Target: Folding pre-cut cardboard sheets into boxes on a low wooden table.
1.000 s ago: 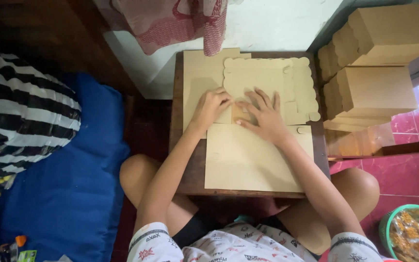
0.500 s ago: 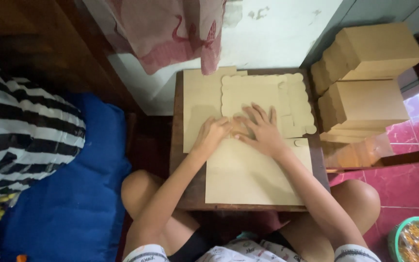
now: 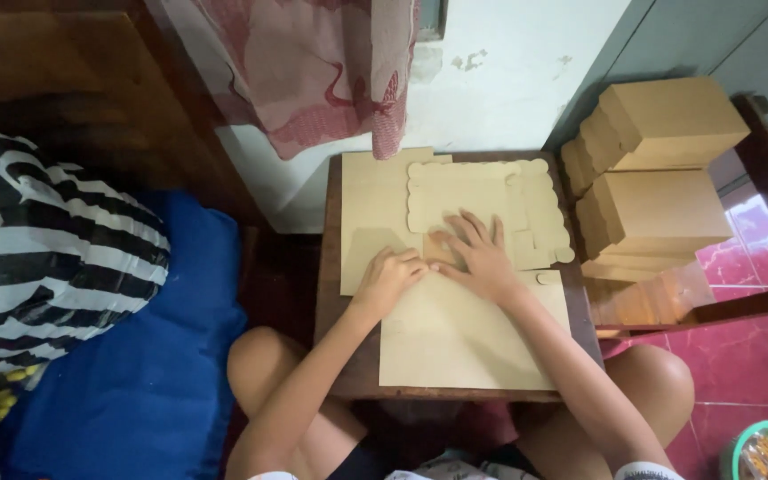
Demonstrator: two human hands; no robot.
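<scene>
Left hand (image 3: 390, 277): fingers curled, pressing on the near cardboard sheet (image 3: 464, 342) at its far left corner.
Right hand (image 3: 480, 256): fingers spread wide, flat over the seam between that sheet and the scalloped cardboard piece (image 3: 473, 191).
Table (image 3: 329, 267): small, wooden, mostly covered by cardboard.
Hidden: the fold under both hands; whether anything is pinched, I cannot tell.
Far right: stacked cardboard boxes (image 3: 660, 169).
Cut off: green basket (image 3: 762, 449), near right corner.
</scene>
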